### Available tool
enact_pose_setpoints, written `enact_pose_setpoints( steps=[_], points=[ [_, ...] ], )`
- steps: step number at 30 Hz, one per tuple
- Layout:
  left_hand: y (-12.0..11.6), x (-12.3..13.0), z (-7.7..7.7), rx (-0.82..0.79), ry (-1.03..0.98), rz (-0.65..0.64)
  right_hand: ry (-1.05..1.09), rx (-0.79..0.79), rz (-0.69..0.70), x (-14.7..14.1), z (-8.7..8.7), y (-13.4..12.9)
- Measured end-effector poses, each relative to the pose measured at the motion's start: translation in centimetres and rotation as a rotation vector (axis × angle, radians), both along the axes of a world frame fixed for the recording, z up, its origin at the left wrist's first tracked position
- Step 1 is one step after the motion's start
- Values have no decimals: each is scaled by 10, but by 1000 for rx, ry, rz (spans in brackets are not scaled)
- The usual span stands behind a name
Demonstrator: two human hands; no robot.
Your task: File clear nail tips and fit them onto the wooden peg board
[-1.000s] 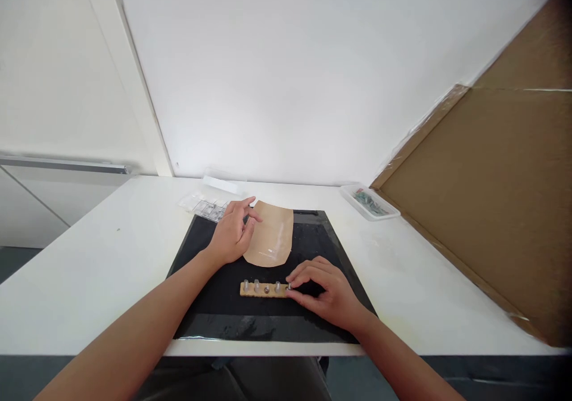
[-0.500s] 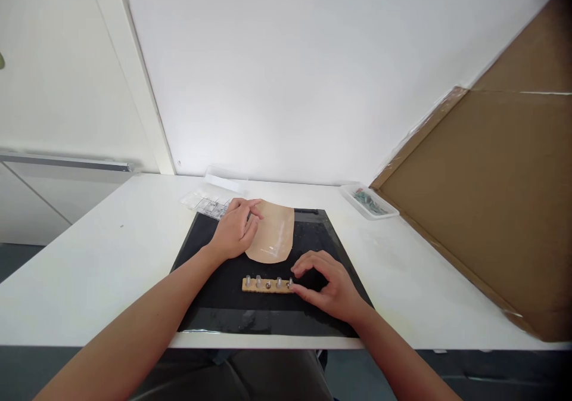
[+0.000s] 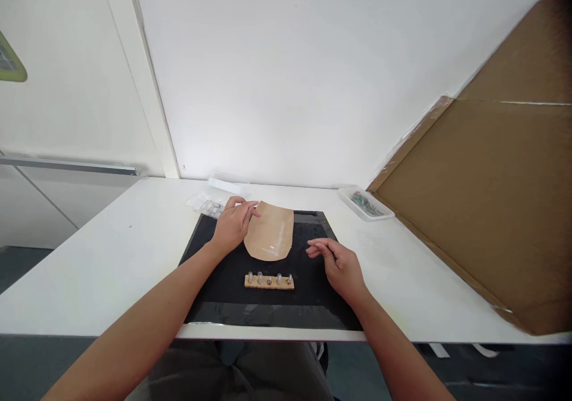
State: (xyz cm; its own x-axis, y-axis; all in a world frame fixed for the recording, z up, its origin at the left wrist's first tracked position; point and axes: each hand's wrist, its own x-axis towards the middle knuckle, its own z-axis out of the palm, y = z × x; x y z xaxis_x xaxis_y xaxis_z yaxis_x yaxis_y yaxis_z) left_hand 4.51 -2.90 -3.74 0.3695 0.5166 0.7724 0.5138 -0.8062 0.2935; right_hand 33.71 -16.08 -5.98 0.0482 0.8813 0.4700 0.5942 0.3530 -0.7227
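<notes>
A tan sheet with a rounded lower edge (image 3: 269,234) lies on the black mat (image 3: 223,291). At its upper left is my left hand (image 3: 233,225), fingers bent and pinched together; what they hold, if anything, is too small to name. My right hand (image 3: 342,265) is over the right side of the mat, thumb and fingers closed together, and I cannot make out anything between them. Nearer the front, a narrow wooden strip (image 3: 263,285) carries several small clear upright pieces and touches neither hand.
Clear plastic packaging (image 3: 208,201) lies at the back left of the white table (image 3: 102,258). A shallow white tray (image 3: 373,215) with small green and red items sits at the back right. Brown cardboard (image 3: 482,198) stands along the right side.
My right hand has moved up and away from the right end of the wooden strip, and its fingers have closed. My left hand has shifted slightly. The camera view has tilted a little.
</notes>
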Motion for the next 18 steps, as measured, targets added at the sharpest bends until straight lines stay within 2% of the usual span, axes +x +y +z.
enact_pose_setpoints(
  steps=[3,8,13,18],
  points=[
    [5,-2,-2,2,-22,43,38,-36,-20,5,-8,6],
    [9,-6,-6,-14,-69,137,-34,-83,-90,13,-18,13],
    [13,-8,-11,-27,-101,200,-52,-130,-176,17,-16,15],
    [16,-7,-16,-31,-101,219,-70,-150,-193,16,-14,15]
  ],
)
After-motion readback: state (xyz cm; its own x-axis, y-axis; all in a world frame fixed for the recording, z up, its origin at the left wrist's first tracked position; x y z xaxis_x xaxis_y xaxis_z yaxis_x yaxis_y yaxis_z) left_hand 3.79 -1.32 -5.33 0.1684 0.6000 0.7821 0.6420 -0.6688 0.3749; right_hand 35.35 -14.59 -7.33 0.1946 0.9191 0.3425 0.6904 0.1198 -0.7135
